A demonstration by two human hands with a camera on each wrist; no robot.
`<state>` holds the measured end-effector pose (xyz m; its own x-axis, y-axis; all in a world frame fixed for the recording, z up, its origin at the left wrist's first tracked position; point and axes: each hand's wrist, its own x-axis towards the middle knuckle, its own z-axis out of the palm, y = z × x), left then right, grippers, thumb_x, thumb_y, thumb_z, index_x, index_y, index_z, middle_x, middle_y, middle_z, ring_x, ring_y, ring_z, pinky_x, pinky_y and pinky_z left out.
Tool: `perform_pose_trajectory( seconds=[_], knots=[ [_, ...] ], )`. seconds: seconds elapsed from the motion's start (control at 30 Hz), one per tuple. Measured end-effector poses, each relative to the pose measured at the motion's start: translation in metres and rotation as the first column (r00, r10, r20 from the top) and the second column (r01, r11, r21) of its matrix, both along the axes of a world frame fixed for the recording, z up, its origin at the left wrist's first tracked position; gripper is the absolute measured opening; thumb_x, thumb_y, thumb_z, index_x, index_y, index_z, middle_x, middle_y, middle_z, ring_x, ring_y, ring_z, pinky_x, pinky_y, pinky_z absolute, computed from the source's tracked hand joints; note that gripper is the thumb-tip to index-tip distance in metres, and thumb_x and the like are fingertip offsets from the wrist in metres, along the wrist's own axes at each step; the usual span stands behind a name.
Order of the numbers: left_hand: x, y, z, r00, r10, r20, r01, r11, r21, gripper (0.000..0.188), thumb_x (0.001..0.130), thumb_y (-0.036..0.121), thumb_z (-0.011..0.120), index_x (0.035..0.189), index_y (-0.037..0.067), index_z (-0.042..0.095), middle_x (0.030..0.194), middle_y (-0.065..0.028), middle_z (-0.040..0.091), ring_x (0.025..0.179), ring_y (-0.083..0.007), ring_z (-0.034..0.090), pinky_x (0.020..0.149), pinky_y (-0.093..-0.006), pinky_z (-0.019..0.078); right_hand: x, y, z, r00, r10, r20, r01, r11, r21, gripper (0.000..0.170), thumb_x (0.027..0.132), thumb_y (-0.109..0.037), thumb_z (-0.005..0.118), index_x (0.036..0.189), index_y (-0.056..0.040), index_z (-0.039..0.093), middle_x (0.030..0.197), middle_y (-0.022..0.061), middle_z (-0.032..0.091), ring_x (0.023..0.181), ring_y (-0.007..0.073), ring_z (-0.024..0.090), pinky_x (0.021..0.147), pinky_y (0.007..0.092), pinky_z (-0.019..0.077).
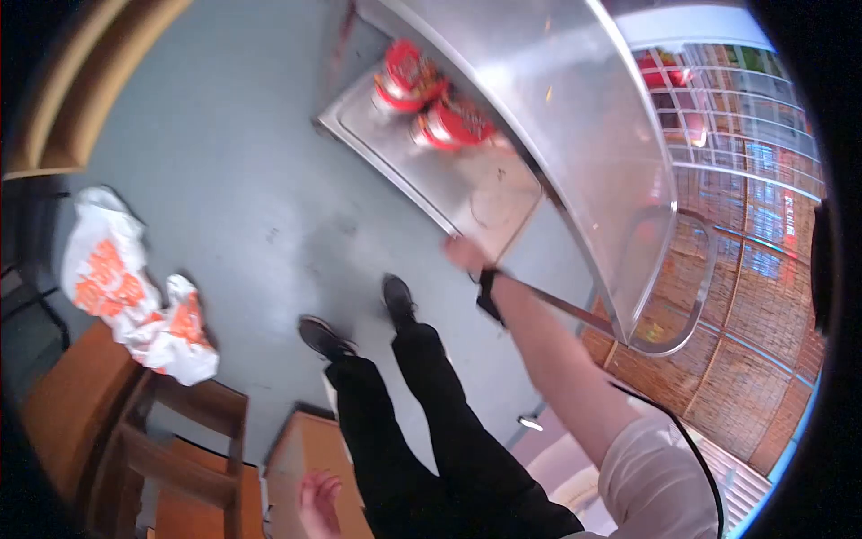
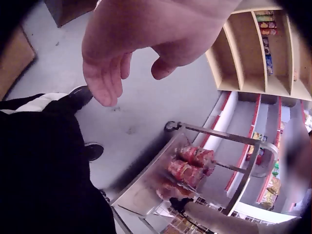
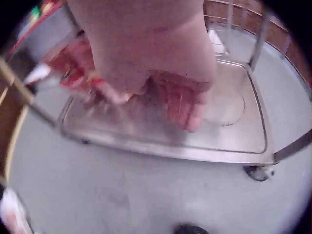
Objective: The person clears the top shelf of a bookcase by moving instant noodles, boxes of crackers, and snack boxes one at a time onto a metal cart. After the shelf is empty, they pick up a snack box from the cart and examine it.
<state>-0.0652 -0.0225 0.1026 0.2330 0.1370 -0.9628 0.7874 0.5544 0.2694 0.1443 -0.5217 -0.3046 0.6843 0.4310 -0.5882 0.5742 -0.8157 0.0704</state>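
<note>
My right hand [image 1: 467, 254] reaches over the near edge of the metal cart's lower shelf [image 1: 485, 189]. In the right wrist view its fingers [image 3: 187, 109] point down over the bare metal, holding nothing visible. Red-and-white packages [image 1: 453, 123] stand on that shelf, beyond the hand in the head view. They appear blurred at the left in the right wrist view. My left hand [image 1: 319, 503] hangs low by the left leg, its fingers loosely bent and nothing in them; the left wrist view shows the same hand [image 2: 151, 34] high above the floor.
The cart's upper shelf [image 1: 557, 81] and bent handle [image 1: 696, 314] overhang the right arm. White-and-orange plastic bags [image 1: 117, 278] lie at the left, beside brown wooden furniture [image 1: 135, 440]. Light wooden shelving [image 2: 263, 53] and red-edged shelves [image 2: 234, 146] stand behind the cart.
</note>
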Motion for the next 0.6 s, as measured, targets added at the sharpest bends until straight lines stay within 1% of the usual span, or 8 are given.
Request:
perform_pose_trajectory(
  seconds=[0.03, 0.07, 0.1, 0.17, 0.3, 0.37, 0.47, 0.6],
  knots=[
    [-0.001, 0.008, 0.012, 1.000, 0.030, 0.001, -0.030, 0.999, -0.026, 0.036, 0.094, 0.031, 0.055, 0.118, 0.004, 0.056, 0.110, -0.0108, 0.063, 0.100, -0.0222, 0.060, 0.091, -0.0365, 0.0454, 0.005, 0.077, 0.116, 0.662, -0.672, -0.332, 0.741, 0.653, 0.156, 0.037, 0.085, -0.034, 0.053, 0.099, -0.0002, 0.061, 0.096, 0.0229, 0.063, 0.089, 0.0391, 0.062, 0.080, 0.0497, 0.0498],
    [0.000, 0.016, 0.024, 0.998, 0.063, 0.017, -0.062, 0.997, -0.050, 0.033, 0.093, 0.029, 0.057, 0.115, 0.005, 0.057, 0.108, -0.0102, 0.063, 0.098, -0.0217, 0.061, 0.090, -0.0369, 0.0463, -0.008, 0.115, 0.145, 0.706, -0.556, -0.439, 0.671, 0.724, 0.160, 0.042, 0.086, -0.040, 0.050, 0.101, -0.0019, 0.062, 0.104, 0.0238, 0.062, 0.095, 0.0415, 0.060, 0.088, 0.0507, 0.0461],
    [0.000, 0.020, 0.039, 0.994, 0.064, 0.094, -0.063, 0.998, -0.009, 0.029, 0.093, 0.027, 0.057, 0.113, 0.005, 0.058, 0.105, -0.0094, 0.064, 0.097, -0.0216, 0.061, 0.089, -0.0374, 0.0472, 0.008, 0.179, 0.237, 0.508, -0.652, -0.563, 0.788, 0.616, -0.002, 0.044, 0.087, -0.041, 0.050, 0.104, -0.0031, 0.063, 0.107, 0.0253, 0.061, 0.100, 0.0400, 0.058, 0.089, 0.0483, 0.0460],
    [0.011, 0.025, 0.071, 0.974, 0.122, 0.191, -0.122, 0.992, -0.011, 0.022, 0.092, 0.021, 0.057, 0.107, 0.005, 0.059, 0.100, -0.0083, 0.064, 0.094, -0.0212, 0.062, 0.087, -0.0367, 0.0485, -0.013, 0.223, 0.237, 0.588, -0.458, -0.666, 0.698, 0.704, 0.132, 0.050, 0.086, -0.046, 0.050, 0.108, -0.0031, 0.062, 0.110, 0.0217, 0.062, 0.104, 0.0360, 0.059, 0.089, 0.0455, 0.0459],
    [0.030, 0.045, 0.134, 0.867, 0.380, 0.322, -0.328, 0.922, -0.205, 0.020, 0.091, 0.018, 0.057, 0.104, 0.003, 0.060, 0.098, -0.0092, 0.065, 0.092, -0.0206, 0.062, 0.086, -0.0327, 0.0489, 0.018, 0.331, 0.358, 0.658, -0.363, -0.660, 0.701, 0.615, 0.360, 0.052, 0.088, -0.047, 0.053, 0.116, -0.0040, 0.059, 0.115, 0.0173, 0.062, 0.108, 0.0335, 0.058, 0.092, 0.0405, 0.0446],
    [0.052, 0.051, 0.200, 0.907, 0.222, 0.359, -0.206, 0.975, -0.083, 0.026, 0.093, 0.019, 0.055, 0.110, 0.000, 0.058, 0.104, -0.0116, 0.064, 0.095, -0.0212, 0.062, 0.087, -0.0315, 0.0485, 0.053, 0.367, 0.418, 0.671, -0.288, -0.683, 0.679, 0.610, 0.409, 0.051, 0.088, -0.046, 0.053, 0.118, -0.0050, 0.059, 0.119, 0.0162, 0.061, 0.111, 0.0323, 0.057, 0.094, 0.0397, 0.0440],
    [0.071, 0.072, 0.190, 0.852, 0.070, 0.519, -0.047, 0.997, -0.058, 0.032, 0.096, 0.023, 0.051, 0.117, -0.002, 0.052, 0.109, -0.0154, 0.062, 0.096, -0.0234, 0.063, 0.088, -0.0349, 0.0498, 0.118, 0.395, 0.482, 0.715, -0.258, -0.650, 0.612, 0.681, 0.403, 0.049, 0.086, -0.045, 0.054, 0.115, -0.0055, 0.062, 0.117, 0.0163, 0.062, 0.111, 0.0316, 0.058, 0.095, 0.0396, 0.0443],
    [0.149, 0.091, 0.257, 0.770, -0.023, 0.637, 0.039, 0.999, -0.011, 0.032, 0.097, 0.022, 0.050, 0.115, -0.004, 0.054, 0.108, -0.0150, 0.064, 0.096, -0.0218, 0.063, 0.086, -0.0332, 0.0510, 0.248, 0.427, 0.550, 0.860, -0.299, -0.413, 0.472, 0.774, 0.423, 0.046, 0.084, -0.042, 0.057, 0.112, -0.0068, 0.065, 0.114, 0.0150, 0.065, 0.109, 0.0308, 0.059, 0.095, 0.0399, 0.0450]
  ],
)
